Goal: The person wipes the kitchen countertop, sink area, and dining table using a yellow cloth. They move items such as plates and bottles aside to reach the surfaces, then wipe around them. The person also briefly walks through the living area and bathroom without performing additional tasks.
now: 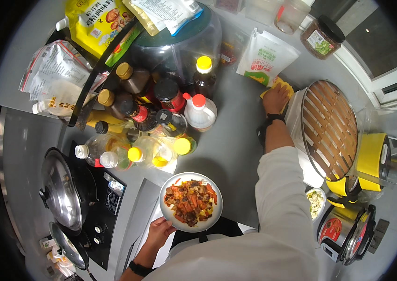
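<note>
A white round plate (165,210) bears cooked food (191,202) with orange-red and dark brown pieces. My left hand (160,230) grips its lower left rim between thumb and fingers, over the counter's front edge. Far ahead on the right, my right hand (276,99) is on a yellow cloth (288,86), pressed against the grey countertop (235,140). A white printed packet (268,56) stands just beyond that hand, and a slatted bamboo rack (330,130) lies to its right.
Crowded sauce and oil bottles (149,119) stand left of centre, beside a black wire rack (96,73) with seasoning bags. A lidded wok (65,189) sits on the black hob (100,217). At right are a small bowl (316,203) and a pressure cooker (342,232).
</note>
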### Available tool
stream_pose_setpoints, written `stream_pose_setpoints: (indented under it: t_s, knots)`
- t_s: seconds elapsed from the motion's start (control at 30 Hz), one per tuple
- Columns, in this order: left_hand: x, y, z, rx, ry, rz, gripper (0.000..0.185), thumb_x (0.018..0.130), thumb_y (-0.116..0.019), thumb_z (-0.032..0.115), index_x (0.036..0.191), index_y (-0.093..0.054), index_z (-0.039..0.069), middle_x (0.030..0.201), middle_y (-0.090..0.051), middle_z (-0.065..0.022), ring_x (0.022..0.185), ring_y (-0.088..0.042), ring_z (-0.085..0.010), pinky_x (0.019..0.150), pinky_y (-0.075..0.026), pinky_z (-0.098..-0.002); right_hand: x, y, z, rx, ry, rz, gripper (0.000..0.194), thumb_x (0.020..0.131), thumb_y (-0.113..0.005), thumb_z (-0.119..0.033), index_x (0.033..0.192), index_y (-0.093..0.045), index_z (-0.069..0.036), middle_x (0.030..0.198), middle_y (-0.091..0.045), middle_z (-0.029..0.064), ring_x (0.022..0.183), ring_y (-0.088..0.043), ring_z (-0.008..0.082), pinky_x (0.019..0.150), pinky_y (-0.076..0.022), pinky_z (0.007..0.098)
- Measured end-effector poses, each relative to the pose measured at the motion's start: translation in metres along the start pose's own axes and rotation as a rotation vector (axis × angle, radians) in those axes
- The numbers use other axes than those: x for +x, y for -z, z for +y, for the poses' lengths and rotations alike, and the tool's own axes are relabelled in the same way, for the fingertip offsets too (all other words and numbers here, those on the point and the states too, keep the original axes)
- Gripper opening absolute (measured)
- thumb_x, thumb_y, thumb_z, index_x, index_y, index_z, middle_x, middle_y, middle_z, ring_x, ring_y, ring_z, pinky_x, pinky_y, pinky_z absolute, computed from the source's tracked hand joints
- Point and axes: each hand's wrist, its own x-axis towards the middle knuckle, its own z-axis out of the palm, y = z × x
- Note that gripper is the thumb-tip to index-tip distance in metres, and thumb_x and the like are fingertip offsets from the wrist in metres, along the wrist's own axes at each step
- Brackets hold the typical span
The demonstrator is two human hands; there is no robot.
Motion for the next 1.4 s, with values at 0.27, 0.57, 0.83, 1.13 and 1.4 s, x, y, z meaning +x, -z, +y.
stream_pose_setpoints:
  t_s: [0.27,0.57,0.83,1.13,1.4]
  knots:
    - [-0.011,0.013,-0.006,-0.06,-0.002,-0.021,0.02,0.091,-0.054,0.002,0.109,-0.063,-0.004,0.106,-0.066,-0.0115,0.093,-0.066,-0.021,0.084,-0.056,-0.0349,-0.067,0.016,-0.018,0.044,-0.076,0.113,0.056,0.088,-0.049,-0.019,0.138,-0.035,0.0,0.142,-0.036,0.0236,0.132,-0.033,0.0414,0.106,-0.0278,0.0526]
    - [-0.007,0.024,-0.001,-0.019,-0.005,0.023,0.018,0.091,-0.054,0.001,0.106,-0.064,-0.003,0.105,-0.067,-0.0113,0.094,-0.066,-0.0218,0.086,-0.056,-0.0358,-0.027,0.005,0.009,0.137,0.11,0.134,0.039,0.08,-0.051,-0.002,0.119,-0.049,0.005,0.13,-0.047,0.0195,0.115,-0.046,0.0376,0.095,-0.0379,0.0485]
    - [-0.005,0.02,0.001,-0.052,-0.011,-0.001,0.022,0.092,-0.052,0.002,0.11,-0.063,-0.004,0.106,-0.067,-0.0117,0.096,-0.066,-0.0215,0.088,-0.055,-0.0364,-0.029,0.005,0.002,0.056,0.057,0.129,0.05,0.087,-0.051,-0.017,0.131,-0.041,0.003,0.139,-0.04,0.022,0.129,-0.036,0.041,0.104,-0.03,0.053]
    - [0.002,0.024,0.023,0.054,-0.064,-0.14,0.027,0.091,-0.055,0.008,0.115,-0.059,-0.004,0.11,-0.066,-0.0124,0.098,-0.066,-0.0224,0.09,-0.054,-0.0374,-0.171,0.041,-0.03,0.135,-0.096,0.038,0.061,0.093,-0.046,-0.028,0.142,-0.031,0.005,0.151,-0.027,0.0235,0.14,-0.022,0.04,0.114,-0.0164,0.049]
    - [0.011,0.023,0.031,0.102,-0.012,-0.246,0.036,0.092,-0.056,0.013,0.125,-0.051,-0.003,0.111,-0.065,-0.0115,0.1,-0.065,-0.0208,0.089,-0.054,-0.0344,-0.337,0.097,-0.011,0.217,0.044,-0.052,0.06,0.093,-0.047,-0.027,0.142,-0.031,0.003,0.149,-0.028,0.0246,0.139,-0.024,0.0416,0.113,-0.0189,0.0513]
